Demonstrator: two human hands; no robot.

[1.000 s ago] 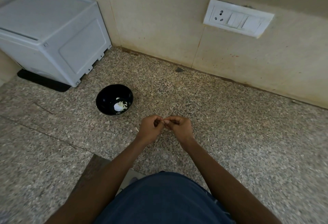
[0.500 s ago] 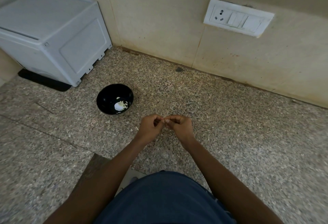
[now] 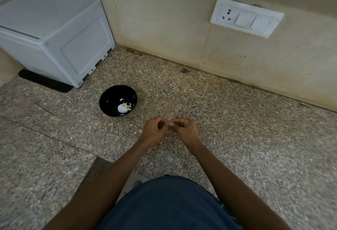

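Over the speckled worktop (image 3: 255,147), close to the person, the left hand (image 3: 153,132) and the right hand (image 3: 185,129) meet, fingertip to fingertip. Both hands have curled fingers, and each grip pinches the same bit (image 3: 167,124) between thumb and fingers. The bit is small and pale and sits right where the two hands touch. It is too tiny to tell what it is. I cannot tell if the hands rest on the worktop or hang just over it. To the left of the hands and a little farther back, a black bowl (image 3: 109,100) stands on the worktop, near the left hand but not touching it. White pieces (image 3: 124,107) lie at the bottom of the bowl, more to its right side. A few pale crumbs (image 3: 140,131) lie on the worktop just beside the left hand. Behind the bowl, at the far left, a big white box (image 3: 54,34) sits against the wall (image 3: 164,29), apart from the bowl. On the wall to the right is a white switch plate (image 3: 246,19) with one socket and some switches. A dark spot (image 3: 184,70) marks the worktop near the foot of the wall. Both bare arms (image 3: 113,175) reach forward from the bottom of the view, and blue cloth (image 3: 169,204) shows between them.
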